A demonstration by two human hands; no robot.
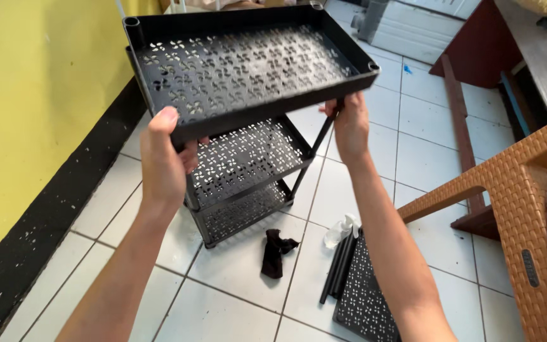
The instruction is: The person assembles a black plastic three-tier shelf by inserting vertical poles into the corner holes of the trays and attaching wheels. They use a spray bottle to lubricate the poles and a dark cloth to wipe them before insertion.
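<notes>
Hands, left hand and right hand, grip one shelf tray (two tiers below).

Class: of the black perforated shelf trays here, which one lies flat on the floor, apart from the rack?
The tray at lower right, beside the loose black poles; the others are stacked in the rack.

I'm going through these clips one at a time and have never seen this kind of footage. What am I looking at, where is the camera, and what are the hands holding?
There is one view, from a camera worn on a person's head, looking down at their own bare arms; no machine is involved. The left hand and right hand each grip an edge of a black perforated shelf tray, held above a black rack with two tiers that stands on the white tiled floor. On the floor lie a dark cloth, a bundle of black poles and another perforated panel. A woven chair stands at the right.
</notes>
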